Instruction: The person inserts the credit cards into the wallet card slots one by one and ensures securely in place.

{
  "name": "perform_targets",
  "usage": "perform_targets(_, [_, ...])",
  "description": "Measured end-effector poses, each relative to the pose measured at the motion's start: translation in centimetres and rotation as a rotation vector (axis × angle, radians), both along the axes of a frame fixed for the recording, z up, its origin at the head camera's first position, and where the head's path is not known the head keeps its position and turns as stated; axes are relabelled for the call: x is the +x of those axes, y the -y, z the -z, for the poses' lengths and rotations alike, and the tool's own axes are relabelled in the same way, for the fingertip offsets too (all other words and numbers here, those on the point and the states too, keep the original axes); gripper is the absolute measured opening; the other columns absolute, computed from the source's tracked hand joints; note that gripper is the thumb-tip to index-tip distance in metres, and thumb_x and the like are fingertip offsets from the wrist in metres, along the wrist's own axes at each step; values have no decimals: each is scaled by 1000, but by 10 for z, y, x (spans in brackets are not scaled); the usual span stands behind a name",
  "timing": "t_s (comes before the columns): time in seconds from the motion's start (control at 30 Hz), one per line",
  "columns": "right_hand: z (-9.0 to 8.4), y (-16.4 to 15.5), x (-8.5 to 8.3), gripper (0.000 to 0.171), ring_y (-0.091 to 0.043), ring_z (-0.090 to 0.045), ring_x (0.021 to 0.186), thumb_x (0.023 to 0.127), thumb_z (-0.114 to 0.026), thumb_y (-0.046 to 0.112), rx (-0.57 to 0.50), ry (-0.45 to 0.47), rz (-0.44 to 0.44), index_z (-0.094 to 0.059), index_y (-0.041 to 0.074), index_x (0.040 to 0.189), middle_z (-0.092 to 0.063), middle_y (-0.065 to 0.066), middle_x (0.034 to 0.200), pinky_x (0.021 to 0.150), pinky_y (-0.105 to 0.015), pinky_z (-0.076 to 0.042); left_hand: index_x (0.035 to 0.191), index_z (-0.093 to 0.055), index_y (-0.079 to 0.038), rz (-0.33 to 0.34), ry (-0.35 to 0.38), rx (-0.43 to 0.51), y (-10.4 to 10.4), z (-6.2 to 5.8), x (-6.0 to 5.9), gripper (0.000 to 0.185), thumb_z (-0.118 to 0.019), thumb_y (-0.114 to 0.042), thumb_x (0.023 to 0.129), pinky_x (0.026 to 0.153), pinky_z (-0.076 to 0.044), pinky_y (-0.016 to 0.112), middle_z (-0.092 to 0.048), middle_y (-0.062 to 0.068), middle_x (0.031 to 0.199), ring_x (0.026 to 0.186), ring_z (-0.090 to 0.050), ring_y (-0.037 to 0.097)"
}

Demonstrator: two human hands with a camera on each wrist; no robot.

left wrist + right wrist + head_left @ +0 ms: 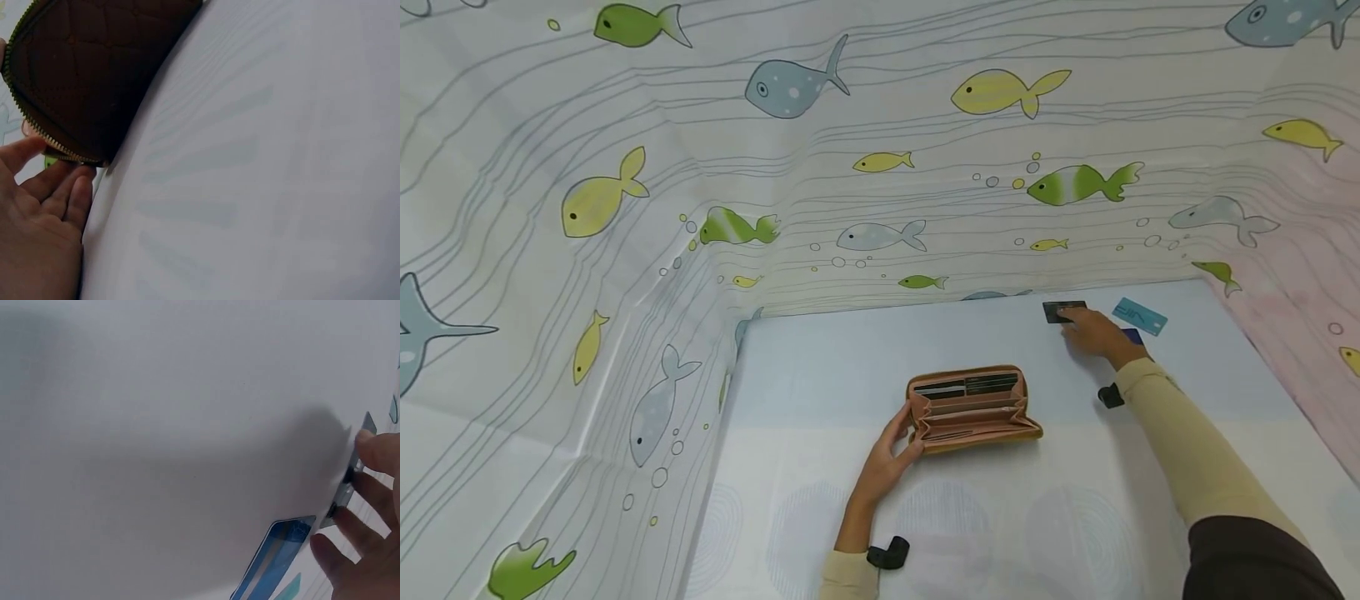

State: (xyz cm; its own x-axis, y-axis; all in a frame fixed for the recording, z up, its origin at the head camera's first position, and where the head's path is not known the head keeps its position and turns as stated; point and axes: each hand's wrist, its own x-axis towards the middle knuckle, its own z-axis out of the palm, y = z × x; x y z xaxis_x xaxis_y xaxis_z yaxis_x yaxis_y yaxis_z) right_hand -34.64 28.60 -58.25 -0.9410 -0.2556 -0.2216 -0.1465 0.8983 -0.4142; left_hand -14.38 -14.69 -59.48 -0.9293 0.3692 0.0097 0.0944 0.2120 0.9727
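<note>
A brown zip-around wallet lies open on the table, its pink lining and filled card slots facing up. My left hand grips its left end, thumb at the front corner and fingers along the side. In the left wrist view, the quilted outside of the wallet and its zip teeth show above the fingers. At the table's far right, my right hand holds a black card between thumb and fingertips. That card looks steeply foreshortened in the right wrist view, partly covered by the fingers.
A teal card lies right of my right hand. Next to it a dark blue card is partly hidden by the wrist; its grey stripe shows in the right wrist view. A fish-patterned sheet rises behind the white table.
</note>
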Motion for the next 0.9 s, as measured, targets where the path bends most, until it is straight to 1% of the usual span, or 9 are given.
perform_targets(0.13, [-2,1,2,51,-57,-23,141,102,-53,12,-5,-35,30,-41,-3,148,-31,-33,154,116,-69,-21,160,-18,-6,11,11,-6,-1,1,0,70,-56,-17,102,121,-30,52,-29,11,163,151,-29,27])
perform_targets(0.23, [-3,0,3,53,-57,-19,143,101,-55,11,-1,-46,47,-40,-4,149,-26,-32,157,116,-70,-19,160,-17,-6,18,12,-11,-1,1,1,71,-56,-18,102,121,-30,50,-29,11,164,151,-29,27])
perform_targets(0.43, [0,-6,-7,58,-58,-13,144,103,-53,15,39,14,22,-31,-5,153,-17,-33,160,115,-72,-18,159,-23,-3,-21,-21,4,-1,1,-1,70,-59,-15,100,118,-33,54,-34,14,161,148,-33,33])
perform_targets(0.53, [3,-8,-11,58,-59,-15,144,104,-53,17,66,35,17,-30,-5,153,-20,-34,159,115,-72,-19,159,-23,-4,-23,-26,3,0,0,0,69,-59,-14,100,117,-33,55,-35,14,161,148,-34,33])
perform_targets(0.63, [4,-9,-13,59,-60,-21,140,103,-54,18,75,39,27,-31,-4,153,-25,-34,157,112,-73,-25,159,-21,-4,-6,-22,-10,0,0,-1,69,-57,-15,101,118,-32,55,-33,14,161,149,-33,31])
perform_targets(0.7, [4,-10,-14,60,-61,-24,136,103,-56,19,72,42,34,-31,-2,153,-27,-34,154,109,-74,-28,159,-20,-3,-3,-23,-18,1,0,-2,70,-58,-15,101,118,-34,52,-32,15,161,148,-34,32])
perform_targets(0.73, [3,-11,-14,61,-62,-25,134,102,-57,20,72,45,37,-32,-2,153,-27,-33,153,107,-74,-30,159,-20,-3,-2,-21,-21,1,2,-2,70,-58,-15,101,118,-34,51,-32,15,162,148,-34,33])
perform_targets(0.8, [3,-11,-15,60,-62,-25,133,102,-57,21,85,47,38,-33,-1,153,-27,-33,153,106,-75,-31,160,-20,-8,-9,-15,-15,1,9,-3,70,-58,-15,101,120,-33,50,-31,13,162,149,-33,32])
perform_targets(0.9, [2,-11,-17,60,-62,-21,136,101,-58,21,114,45,29,-34,-1,152,-24,-32,156,109,-75,-27,161,-21,-17,-36,-10,-14,0,24,-4,70,-58,-17,101,120,-33,48,-30,8,163,148,-35,29])
